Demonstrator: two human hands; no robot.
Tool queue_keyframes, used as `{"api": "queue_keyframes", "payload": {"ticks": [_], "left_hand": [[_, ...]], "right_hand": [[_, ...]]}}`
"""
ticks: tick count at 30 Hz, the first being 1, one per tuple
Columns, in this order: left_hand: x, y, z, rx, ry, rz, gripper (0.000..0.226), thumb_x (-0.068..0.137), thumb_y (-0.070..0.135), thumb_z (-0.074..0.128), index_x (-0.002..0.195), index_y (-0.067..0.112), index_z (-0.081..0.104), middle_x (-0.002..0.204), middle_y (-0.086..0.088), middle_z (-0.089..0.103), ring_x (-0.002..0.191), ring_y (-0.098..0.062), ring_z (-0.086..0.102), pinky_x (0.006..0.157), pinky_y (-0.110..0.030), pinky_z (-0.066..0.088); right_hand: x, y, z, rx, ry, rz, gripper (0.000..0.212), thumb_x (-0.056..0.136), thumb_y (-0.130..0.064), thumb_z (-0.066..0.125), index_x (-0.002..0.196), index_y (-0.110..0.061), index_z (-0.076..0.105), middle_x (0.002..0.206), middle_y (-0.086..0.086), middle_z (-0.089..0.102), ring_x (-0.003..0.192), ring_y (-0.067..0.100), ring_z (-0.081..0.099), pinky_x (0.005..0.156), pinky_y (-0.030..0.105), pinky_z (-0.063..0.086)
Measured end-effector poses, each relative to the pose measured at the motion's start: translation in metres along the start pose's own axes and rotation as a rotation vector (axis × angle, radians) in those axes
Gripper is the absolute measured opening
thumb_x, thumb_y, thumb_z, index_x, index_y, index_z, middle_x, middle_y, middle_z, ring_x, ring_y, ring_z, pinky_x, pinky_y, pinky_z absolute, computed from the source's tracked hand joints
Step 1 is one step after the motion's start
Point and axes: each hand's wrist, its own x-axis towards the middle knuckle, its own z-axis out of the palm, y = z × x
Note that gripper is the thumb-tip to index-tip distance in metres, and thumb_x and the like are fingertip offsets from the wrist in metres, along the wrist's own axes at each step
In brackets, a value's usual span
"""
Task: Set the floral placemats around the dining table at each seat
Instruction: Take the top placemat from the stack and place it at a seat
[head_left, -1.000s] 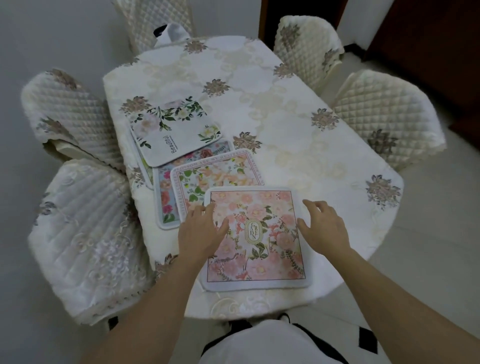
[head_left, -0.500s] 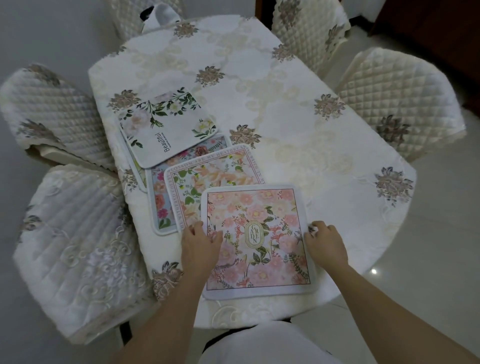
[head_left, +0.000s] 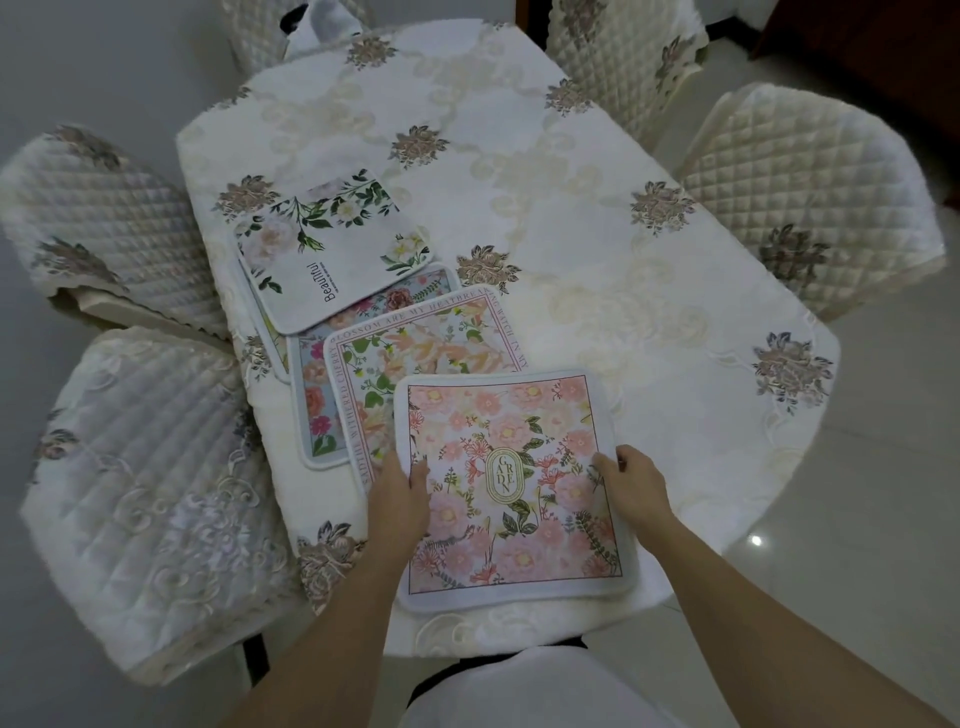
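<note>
A pink floral placemat (head_left: 511, 483) marked "GARDEN" lies at the near end of the dining table (head_left: 597, 270). My left hand (head_left: 397, 499) grips its left edge and my right hand (head_left: 631, 483) grips its right edge. Behind it, several other placemats overlap in a fanned pile: one with a lettered pink border (head_left: 421, 353), a blue-edged one (head_left: 317, 405), and a white one (head_left: 327, 249) printed "Beautiful" on top at the back. Another mat's edge shows beneath the white one.
The table wears a cream cloth with brown flower motifs. Quilted cream chairs stand round it: two on the left (head_left: 104, 218) (head_left: 150, 493), two on the right (head_left: 810, 192) (head_left: 623, 47), one at the far end (head_left: 291, 26). Pale tiled floor lies to the right.
My hands slid from flat on top of the pink mat toward me to its side edges and closed on them. The view moved closer to the table's near end.
</note>
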Motion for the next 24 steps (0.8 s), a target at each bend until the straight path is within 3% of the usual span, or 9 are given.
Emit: {"api": "queue_keyframes", "payload": {"ticks": [4, 8, 13, 16, 21, 24], "left_hand": [[-0.003, 0.014, -0.004, -0.037, -0.019, 0.065, 0.021, 0.103, 0.027, 0.042, 0.111, 0.009, 0.05, 0.096, 0.001, 0.057, 0.083, -0.015, 0.057, 0.062, -0.028, 0.038], [0.001, 0.042, -0.015, -0.065, -0.016, 0.154, 0.02, 0.103, 0.028, 0.038, 0.108, 0.012, 0.049, 0.093, 0.001, 0.058, 0.081, -0.016, 0.057, 0.059, -0.024, 0.04], [0.001, 0.09, -0.032, -0.145, 0.017, 0.283, 0.029, 0.104, 0.033, 0.035, 0.126, 0.018, 0.046, 0.104, 0.002, 0.061, 0.091, -0.015, 0.06, 0.066, -0.024, 0.042], [0.003, 0.116, -0.036, -0.12, 0.04, 0.336, 0.027, 0.104, 0.035, 0.033, 0.12, 0.019, 0.049, 0.102, 0.002, 0.059, 0.085, -0.009, 0.057, 0.061, -0.02, 0.037], [0.008, 0.146, -0.025, -0.131, 0.037, 0.402, 0.027, 0.103, 0.037, 0.034, 0.104, 0.016, 0.052, 0.087, 0.001, 0.058, 0.079, -0.018, 0.057, 0.059, -0.029, 0.041], [0.005, 0.163, -0.011, -0.145, 0.015, 0.468, 0.027, 0.104, 0.035, 0.035, 0.103, 0.015, 0.052, 0.086, 0.003, 0.058, 0.078, -0.015, 0.057, 0.06, -0.03, 0.043]], "right_hand": [[-0.006, -0.011, -0.013, 0.015, 0.016, -0.107, 0.028, 0.101, -0.025, 0.043, 0.076, -0.013, 0.038, 0.07, 0.0, 0.043, 0.063, 0.016, 0.038, 0.056, 0.031, 0.03], [-0.007, -0.028, -0.041, -0.01, 0.063, -0.197, 0.027, 0.102, -0.029, 0.036, 0.091, -0.007, 0.046, 0.081, 0.005, 0.056, 0.068, 0.014, 0.049, 0.057, 0.03, 0.038], [-0.006, -0.056, -0.08, 0.04, 0.154, -0.296, 0.029, 0.102, -0.03, 0.038, 0.088, -0.007, 0.047, 0.082, 0.005, 0.057, 0.071, 0.015, 0.052, 0.058, 0.029, 0.038], [-0.007, -0.067, -0.102, 0.071, 0.191, -0.324, 0.03, 0.102, -0.031, 0.038, 0.089, -0.006, 0.048, 0.08, 0.006, 0.056, 0.07, 0.017, 0.051, 0.059, 0.031, 0.037], [-0.011, -0.065, -0.133, 0.098, 0.268, -0.322, 0.031, 0.102, -0.033, 0.038, 0.091, -0.006, 0.049, 0.081, 0.006, 0.056, 0.073, 0.02, 0.053, 0.06, 0.031, 0.037], [-0.016, -0.054, -0.151, 0.102, 0.331, -0.294, 0.03, 0.102, -0.032, 0.038, 0.093, -0.007, 0.051, 0.084, 0.005, 0.057, 0.079, 0.023, 0.055, 0.064, 0.035, 0.038]]}}
